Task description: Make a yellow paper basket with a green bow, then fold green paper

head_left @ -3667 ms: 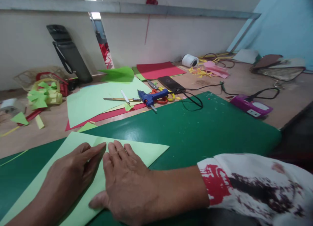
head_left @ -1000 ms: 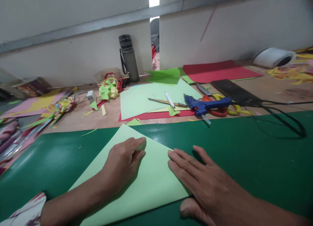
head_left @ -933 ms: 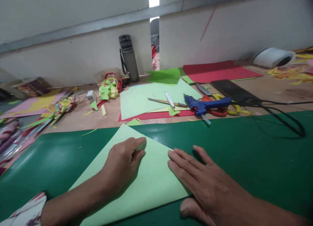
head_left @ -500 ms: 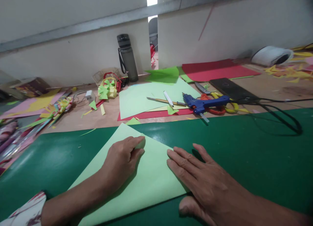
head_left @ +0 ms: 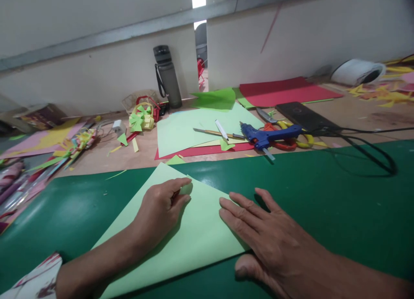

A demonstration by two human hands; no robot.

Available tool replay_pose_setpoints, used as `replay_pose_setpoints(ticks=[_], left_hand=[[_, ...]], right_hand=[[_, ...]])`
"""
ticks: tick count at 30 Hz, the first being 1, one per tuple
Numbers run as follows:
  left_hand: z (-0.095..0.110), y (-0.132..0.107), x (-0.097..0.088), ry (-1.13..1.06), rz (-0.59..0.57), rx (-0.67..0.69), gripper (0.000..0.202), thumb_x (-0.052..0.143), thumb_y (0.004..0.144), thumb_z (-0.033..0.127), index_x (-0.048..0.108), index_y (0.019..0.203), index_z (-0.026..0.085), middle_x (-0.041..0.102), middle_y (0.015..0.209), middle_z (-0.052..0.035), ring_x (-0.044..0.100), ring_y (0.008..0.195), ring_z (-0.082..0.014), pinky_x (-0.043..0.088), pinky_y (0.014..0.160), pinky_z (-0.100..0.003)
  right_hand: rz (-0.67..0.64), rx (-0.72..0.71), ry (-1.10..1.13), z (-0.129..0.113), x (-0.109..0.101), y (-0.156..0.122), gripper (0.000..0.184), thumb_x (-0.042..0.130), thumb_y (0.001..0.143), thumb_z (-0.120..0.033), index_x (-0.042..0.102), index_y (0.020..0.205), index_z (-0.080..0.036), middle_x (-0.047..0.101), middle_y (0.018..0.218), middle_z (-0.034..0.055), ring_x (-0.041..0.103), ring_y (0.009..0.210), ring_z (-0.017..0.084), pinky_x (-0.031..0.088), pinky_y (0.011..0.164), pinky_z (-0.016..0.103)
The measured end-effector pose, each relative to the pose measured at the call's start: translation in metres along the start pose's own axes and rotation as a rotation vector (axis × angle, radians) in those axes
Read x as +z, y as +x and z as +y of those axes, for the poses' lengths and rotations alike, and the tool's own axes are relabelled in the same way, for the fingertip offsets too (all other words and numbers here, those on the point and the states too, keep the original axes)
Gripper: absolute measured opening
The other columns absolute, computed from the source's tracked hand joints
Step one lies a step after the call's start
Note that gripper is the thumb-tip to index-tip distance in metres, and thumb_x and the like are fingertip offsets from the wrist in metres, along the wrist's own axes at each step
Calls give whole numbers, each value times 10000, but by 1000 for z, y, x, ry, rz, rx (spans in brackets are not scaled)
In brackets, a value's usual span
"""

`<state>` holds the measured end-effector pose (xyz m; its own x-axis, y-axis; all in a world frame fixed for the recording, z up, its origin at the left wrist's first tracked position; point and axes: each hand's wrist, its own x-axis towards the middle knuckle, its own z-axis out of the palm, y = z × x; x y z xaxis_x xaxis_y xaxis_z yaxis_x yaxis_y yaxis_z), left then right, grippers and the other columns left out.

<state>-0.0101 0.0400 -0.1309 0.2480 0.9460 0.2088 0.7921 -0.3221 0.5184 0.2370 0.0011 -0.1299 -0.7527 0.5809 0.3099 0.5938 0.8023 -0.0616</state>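
A folded light green paper sheet [head_left: 200,234] lies on the dark green cutting mat [head_left: 323,204] in front of me. My left hand [head_left: 160,208] rests on the sheet with its fingers curled, pinching a small raised flap of the paper at its fingertips. My right hand [head_left: 268,234] lies flat, fingers stretched out and together, pressing the sheet's right edge onto the mat, with the thumb at the near edge.
Beyond the mat lie a light green sheet [head_left: 194,126] over red paper, a blue glue gun [head_left: 268,137], scissors [head_left: 291,141], a phone [head_left: 302,116] with black cable, a knife and a pen. A grey bottle [head_left: 166,77] stands at the wall. Paper scraps and ribbons clutter the left.
Since 3.7 s ago my view swung left and my hands moved apart on the sheet. In the last second my left fingers lifted a small flap; the right hand stays flat.
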Motion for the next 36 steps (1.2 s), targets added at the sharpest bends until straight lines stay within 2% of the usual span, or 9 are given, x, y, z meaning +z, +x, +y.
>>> replay_pose_setpoints(ticks=[5,9,12,17,22,25,28,31,36], left_hand=[[5,0,-4,133,-102,48,218,544,841,167,682,1010,171,637,742,-25,558,642,-148,430,613,-262],[13,-2,-8,414,-160,111,262,440,910,227,669,1037,215,548,712,-22,492,568,-136,365,515,-244],[15,-1,-11,605,-123,201,245,440,911,236,669,999,231,573,843,-68,527,712,-194,370,505,-245],[8,8,-8,558,-162,430,252,399,936,152,647,975,124,626,992,-103,533,855,-222,499,701,-350],[11,3,-12,469,-165,501,318,349,953,190,650,962,89,649,1016,-142,577,958,-257,512,845,-413],[20,-10,-19,502,-283,482,389,337,953,298,601,1138,81,582,1205,-203,497,1178,-330,463,954,-471],[25,-24,-19,560,-362,465,519,344,940,385,428,1362,94,416,1391,-252,329,1324,-399,414,984,-540],[18,-36,-8,568,-331,459,577,332,936,400,278,1452,147,278,1477,-256,227,1367,-423,386,976,-585],[-1,-45,16,541,-143,488,594,325,924,388,188,1478,223,240,1488,-254,192,1371,-444,347,938,-645]], right_hand=[[4,1,10,1,2,0,411,487,900,-332,529,1257,-132,591,1295,87,536,1171,347,373,907,595],[3,5,19,1,1,0,427,512,887,-343,527,1261,-139,588,1300,89,539,1168,340,363,928,584],[-5,6,37,2,0,1,431,522,882,-356,533,1258,-146,591,1297,93,540,1168,331,373,934,559],[-21,7,43,2,-1,0,421,496,901,-354,528,1265,-146,581,1310,89,526,1188,319,371,949,560],[-72,22,36,0,-3,0,477,430,931,-443,525,1275,-127,559,1327,115,512,1204,336,378,939,604],[-99,36,32,-4,-5,2,590,417,908,-542,531,1274,-93,551,1322,165,499,1214,355,373,954,612],[-139,68,34,-14,-7,5,673,446,877,-579,528,1274,-43,543,1308,223,474,1235,372,338,995,613],[-164,116,49,-32,-9,11,721,441,873,-591,507,1282,-1,526,1315,249,427,1276,366,300,1044,588],[-159,143,100,-63,-6,21,900,376,816,-709,473,1297,45,488,1350,257,361,1320,356,281,1093,496]])
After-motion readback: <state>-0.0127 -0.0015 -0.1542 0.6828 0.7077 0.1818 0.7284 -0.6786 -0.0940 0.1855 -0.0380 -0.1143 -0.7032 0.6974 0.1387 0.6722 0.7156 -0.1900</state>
